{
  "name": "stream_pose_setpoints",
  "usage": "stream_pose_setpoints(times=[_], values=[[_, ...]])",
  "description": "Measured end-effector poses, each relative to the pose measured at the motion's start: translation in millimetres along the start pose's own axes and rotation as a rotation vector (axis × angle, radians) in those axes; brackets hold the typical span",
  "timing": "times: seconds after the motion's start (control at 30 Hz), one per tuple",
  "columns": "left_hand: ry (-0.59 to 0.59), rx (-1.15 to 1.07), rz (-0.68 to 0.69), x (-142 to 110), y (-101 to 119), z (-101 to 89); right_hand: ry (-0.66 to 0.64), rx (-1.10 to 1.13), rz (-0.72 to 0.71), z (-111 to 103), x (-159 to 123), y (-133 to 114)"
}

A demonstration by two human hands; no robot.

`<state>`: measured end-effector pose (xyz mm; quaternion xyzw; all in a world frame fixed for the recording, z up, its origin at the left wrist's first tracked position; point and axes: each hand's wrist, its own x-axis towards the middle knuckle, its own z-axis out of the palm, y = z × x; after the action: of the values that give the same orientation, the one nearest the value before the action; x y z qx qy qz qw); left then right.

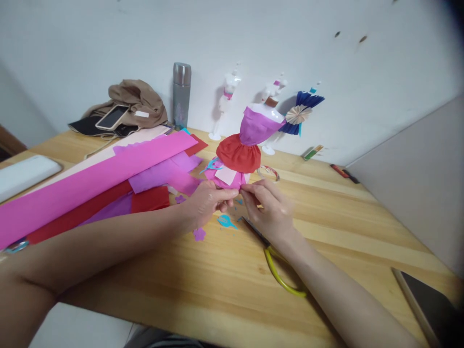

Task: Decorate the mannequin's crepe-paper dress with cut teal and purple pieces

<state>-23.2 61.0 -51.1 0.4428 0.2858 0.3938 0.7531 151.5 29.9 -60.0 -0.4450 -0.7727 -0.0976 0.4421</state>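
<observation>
A small dress form wears a purple top (259, 126), a puffed red layer (239, 153) and a pink paper skirt (237, 182) beneath it. My left hand (208, 202) grips the skirt's lower edge, thumb on top and fingers curled below. Pinched at the same hem from the right is my right hand (270, 205); its fingertips hide what lies exactly between them. Yellow-handled scissors (277, 275) lie partly under my right forearm. A blue leaf-like cutout (226, 221) and a purple flower cutout (199, 234) rest on the table below my hands.
Pink paper (108, 179) and other coloured sheets spread across the left. Behind stand a grey flask (181, 96), a white mannequin (226, 104) and a navy paper-dressed one (304, 111). A phone (113, 117) lies by brown cloth (139, 101); a dark device (424, 299) sits front right.
</observation>
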Motion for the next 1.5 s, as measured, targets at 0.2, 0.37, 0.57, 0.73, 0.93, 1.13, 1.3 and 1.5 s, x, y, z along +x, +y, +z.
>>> stream_pose_setpoints(times=[0.2,0.37,0.57,0.73,0.93,1.13,1.3,1.5], values=[[0.071,-0.037,0.036,3,-4,1.4,0.019,0.11,0.107,-6,5,-10],[0.058,-0.047,0.031,2,-4,3.5,0.059,0.174,0.233,-11,9,-16],[0.033,-0.036,0.05,1,-4,4.4,0.046,0.082,0.056,-7,9,-8],[0.019,-0.023,0.057,1,-5,4.1,0.046,0.072,0.005,-5,6,-2],[0.028,-0.015,0.059,0,-3,6.1,0.101,0.063,-0.1,-5,7,-4],[0.032,0.039,-0.025,2,-9,3.8,0.069,0.072,-0.212,-20,10,-26],[0.018,0.113,-0.173,-3,-15,10.1,-0.069,-0.075,-0.489,-20,6,-36],[-0.031,0.129,-0.222,-5,-20,9.5,-0.142,-0.106,-0.501,-18,5,-37]])
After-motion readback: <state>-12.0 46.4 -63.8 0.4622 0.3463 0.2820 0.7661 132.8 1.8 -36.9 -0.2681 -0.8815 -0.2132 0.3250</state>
